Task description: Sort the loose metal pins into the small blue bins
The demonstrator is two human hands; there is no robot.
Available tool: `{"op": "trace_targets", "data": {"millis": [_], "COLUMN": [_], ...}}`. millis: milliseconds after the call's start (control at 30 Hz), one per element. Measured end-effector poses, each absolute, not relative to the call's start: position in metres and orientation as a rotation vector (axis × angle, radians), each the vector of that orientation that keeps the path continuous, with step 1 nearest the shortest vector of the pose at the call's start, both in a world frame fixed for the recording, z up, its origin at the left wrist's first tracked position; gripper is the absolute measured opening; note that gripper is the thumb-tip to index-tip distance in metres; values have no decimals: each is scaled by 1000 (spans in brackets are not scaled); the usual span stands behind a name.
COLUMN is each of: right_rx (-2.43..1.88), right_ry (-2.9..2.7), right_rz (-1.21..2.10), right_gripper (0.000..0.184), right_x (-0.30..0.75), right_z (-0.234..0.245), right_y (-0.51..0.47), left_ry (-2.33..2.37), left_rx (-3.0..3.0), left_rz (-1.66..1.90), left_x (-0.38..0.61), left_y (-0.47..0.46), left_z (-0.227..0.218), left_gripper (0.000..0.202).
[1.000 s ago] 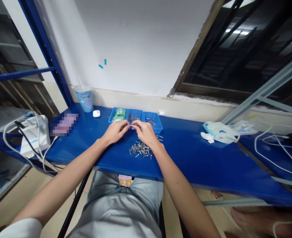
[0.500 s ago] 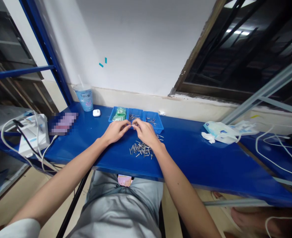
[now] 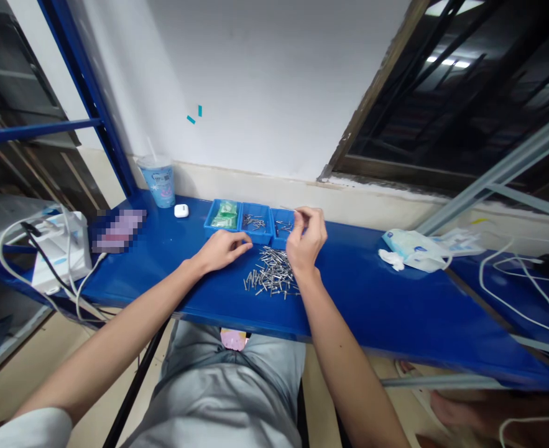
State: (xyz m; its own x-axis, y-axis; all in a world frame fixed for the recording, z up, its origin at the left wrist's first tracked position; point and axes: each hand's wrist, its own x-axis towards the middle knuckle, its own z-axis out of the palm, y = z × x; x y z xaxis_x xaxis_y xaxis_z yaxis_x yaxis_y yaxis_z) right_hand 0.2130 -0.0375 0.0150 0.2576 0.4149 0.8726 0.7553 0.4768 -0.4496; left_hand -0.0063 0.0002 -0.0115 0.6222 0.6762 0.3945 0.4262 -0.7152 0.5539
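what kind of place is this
It looks like a simple workbench station, probably for small-parts assembly or sorting. A long blue bench top runs along a white wall, with a blue plastic compartment tray of small parts and a loose pile of steel pins.

L hand (image 3: 221, 251) & R hand (image 3: 306, 239) bare, forearms (image 3: 115, 330) too; white short sleeve (image 3: 27, 430) on L arm, creased grey shorts (image 3: 218, 398), bare foot (image 3: 470, 414) lower right.

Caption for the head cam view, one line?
Right hand pinches a thin metal pin above a blue compartment tray; left hand rests beside loose rivets.
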Motion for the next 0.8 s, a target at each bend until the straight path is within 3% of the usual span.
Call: {"op": "trace_targets", "data": {"millis": [233,500,800], "right_rx": [-1221,-1238,-1231], "right_ry": [-1210,-1235,-1616], "right_rz": [-394,-478,-93], "right_gripper": [25,30,34], "right_x": [223,224,211], "right_z": [14,13,11], "right_y": [-32,-29,-37], "left_ry": [841,838,830], "left_rx": [2613,2643,2715], "left_rz": [507,502,530], "left_x": [2,11,7], "left_y": [-2,-6,-9], "left_z": [-19,-24,-21], "left_gripper": [27,15,22]}}
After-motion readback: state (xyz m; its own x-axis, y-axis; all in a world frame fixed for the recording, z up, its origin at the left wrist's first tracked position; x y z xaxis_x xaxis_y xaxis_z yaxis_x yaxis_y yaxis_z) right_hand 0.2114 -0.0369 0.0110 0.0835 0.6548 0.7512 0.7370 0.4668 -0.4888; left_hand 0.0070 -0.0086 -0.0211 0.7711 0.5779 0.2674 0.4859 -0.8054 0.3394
